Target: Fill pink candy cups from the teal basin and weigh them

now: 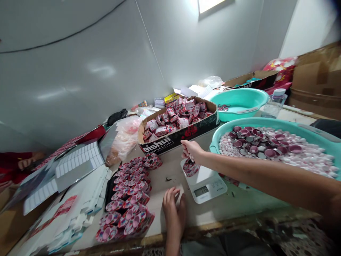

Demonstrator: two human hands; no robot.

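My right hand (193, 152) is closed round a few small white candies, which show below its fingers. Directly beneath it, a pink patterned pack (190, 169) with a dark opening stands on a white digital scale (210, 183) with a lit grey display. My left hand (173, 206) lies on the table left of the scale, holding nothing, its fingers loosely bent and apart. Left of that hand are rows of similar pink packs (130, 192) with round pink caps. At the right, a turquoise basin (217, 140) holds many white candies (314, 156) and a heap of small pink caps (270, 153).
Behind the scale stands a cardboard tray (160, 145) full of pink packs. A second turquoise basin (245, 106) and a clear bottle (274, 103) are at the back right. Flat white cartons (85, 192) cover the left side. Another person's hand (31, 160) shows at the far left.
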